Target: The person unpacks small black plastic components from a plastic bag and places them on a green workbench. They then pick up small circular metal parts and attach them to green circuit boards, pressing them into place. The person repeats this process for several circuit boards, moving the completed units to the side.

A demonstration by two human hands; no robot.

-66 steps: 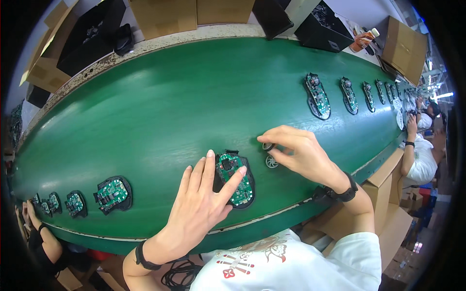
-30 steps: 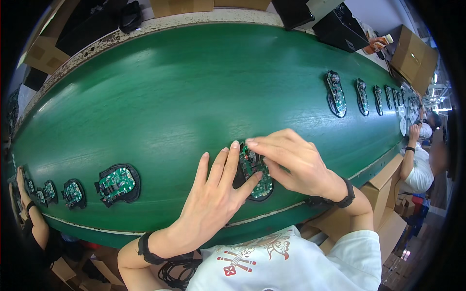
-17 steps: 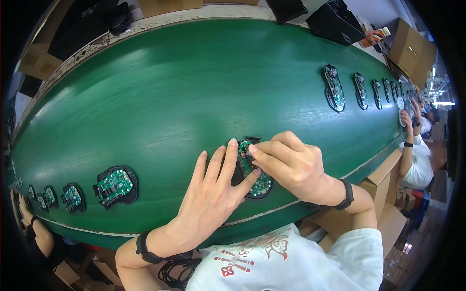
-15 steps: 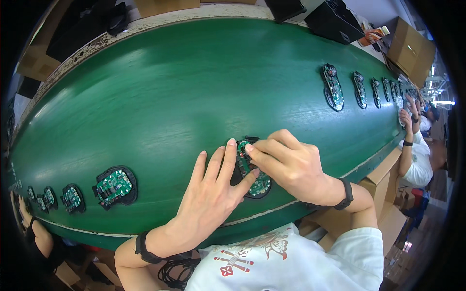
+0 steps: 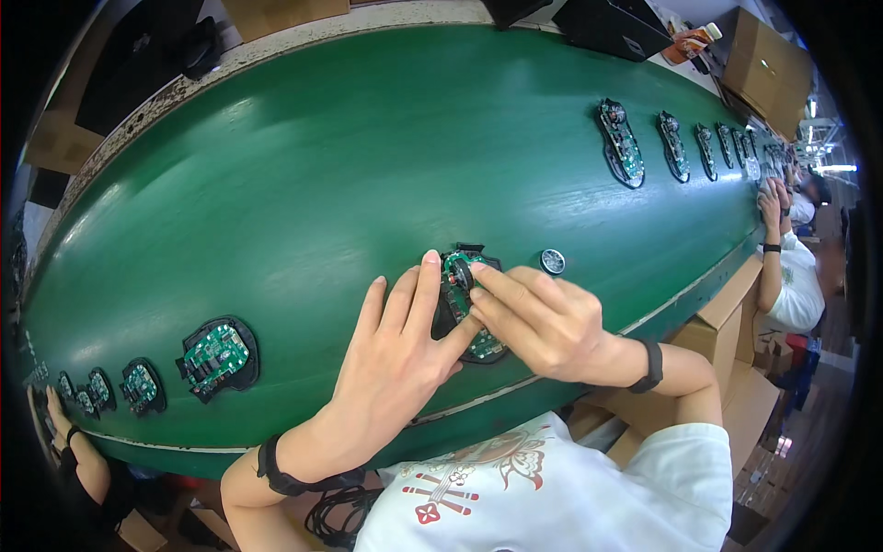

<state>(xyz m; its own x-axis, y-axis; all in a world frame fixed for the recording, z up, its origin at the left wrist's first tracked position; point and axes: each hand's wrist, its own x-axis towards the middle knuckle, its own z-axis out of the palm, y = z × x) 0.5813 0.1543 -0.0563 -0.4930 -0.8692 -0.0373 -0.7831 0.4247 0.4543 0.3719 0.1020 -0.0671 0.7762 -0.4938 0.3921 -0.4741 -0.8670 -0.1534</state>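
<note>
An open computer mouse base (image 5: 484, 347), a black shell with a green circuit board, lies on the green work surface in front of me. My left hand (image 5: 391, 354) steadies it, the long fingers stretched along its left side and the thumb against the board. A small black wheel (image 5: 463, 270) stands at the far part of the board. My right hand (image 5: 543, 324) pinches at this wheel with thumb and fingertips; part of the board is hidden under them. Just beyond my right knuckles lies a small round disc (image 5: 552, 261) with a silvery rim, touched by neither hand.
More mouse bases (image 5: 219, 357) lie in a row at the left, others (image 5: 622, 144) at the far right. Black boxes (image 5: 612, 29), an orange bottle (image 5: 692, 43) and a carton (image 5: 768, 74) stand along the far edge. Other people's hands (image 5: 774, 201) work at both ends.
My right fingertips have shifted slightly on the board, and the black wheel under them now shows. The round disc has come into sight beside my right hand. The whole view has shifted a little.
</note>
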